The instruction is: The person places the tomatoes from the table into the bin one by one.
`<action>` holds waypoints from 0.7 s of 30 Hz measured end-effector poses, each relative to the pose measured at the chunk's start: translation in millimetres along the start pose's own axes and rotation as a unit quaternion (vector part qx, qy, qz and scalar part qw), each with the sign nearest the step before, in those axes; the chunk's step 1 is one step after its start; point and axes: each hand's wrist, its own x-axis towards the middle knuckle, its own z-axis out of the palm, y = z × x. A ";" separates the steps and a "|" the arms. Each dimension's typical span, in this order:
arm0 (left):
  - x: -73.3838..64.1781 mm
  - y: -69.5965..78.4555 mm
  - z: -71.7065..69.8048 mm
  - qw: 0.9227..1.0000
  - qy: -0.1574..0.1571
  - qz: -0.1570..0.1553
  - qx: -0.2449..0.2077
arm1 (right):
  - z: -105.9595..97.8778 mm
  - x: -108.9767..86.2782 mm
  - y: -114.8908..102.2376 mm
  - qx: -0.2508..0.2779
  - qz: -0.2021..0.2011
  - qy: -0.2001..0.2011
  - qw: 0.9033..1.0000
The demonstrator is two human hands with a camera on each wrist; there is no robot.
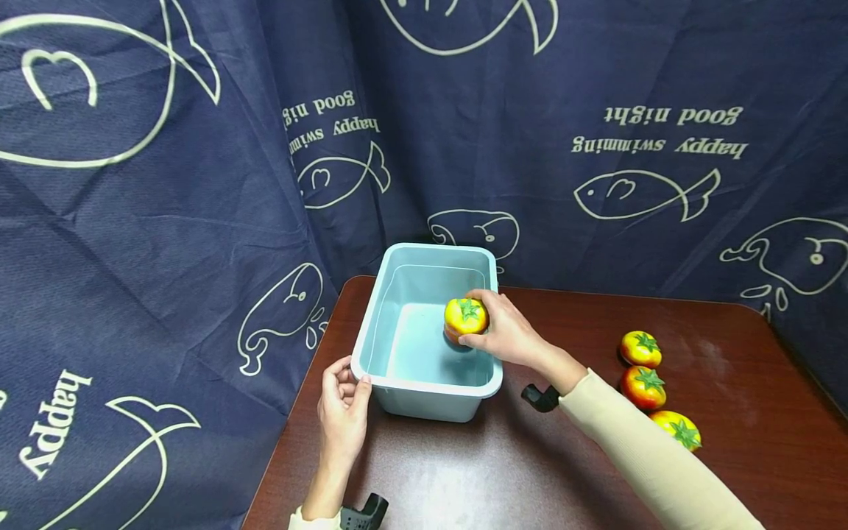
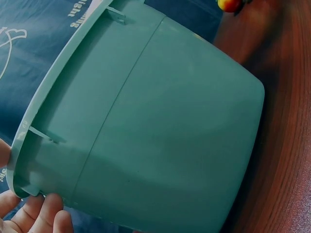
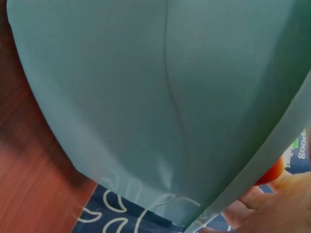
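A light-blue plastic basin [image 1: 427, 401] stands on the table, its open top facing up. My left hand [image 1: 344, 412] grips the rim at the near left corner, thumb on top and fingers beneath; the left wrist view shows those fingers [image 2: 48, 213] under the lip. Inside the basin's right half, my right hand [image 1: 506, 327] holds a yellow-and-red tomato [image 1: 464, 315] with a green star-shaped top, thumb and fingers around its side. In the right wrist view the basin wall hides most of this tomato [image 3: 272, 172].
To the right, three more tomatoes lie in a row on the brown table [image 1: 742, 383]: a far one [image 1: 640, 348], a redder middle one [image 1: 643, 388] and a near one [image 1: 677, 429] partly behind the right sleeve. A dark blue fish-print curtain [image 1: 464, 147] hangs behind and left.
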 end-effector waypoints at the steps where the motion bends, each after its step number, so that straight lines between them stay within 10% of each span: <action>1: -0.1 1.0 0.0 1.000 0.001 -0.001 0.002 | 0.4 -0.1 0.2 0.000 -0.002 -0.001 1.000; 12: -4.9 40.2 -3.3 1.000 -0.004 -0.011 0.010 | 2.6 -3.5 0.8 0.001 -0.004 -0.016 1.000; 21: -0.5 4.6 0.3 1.000 0.002 0.000 0.004 | 0.4 -6.3 0.8 -0.002 0.008 -0.028 1.000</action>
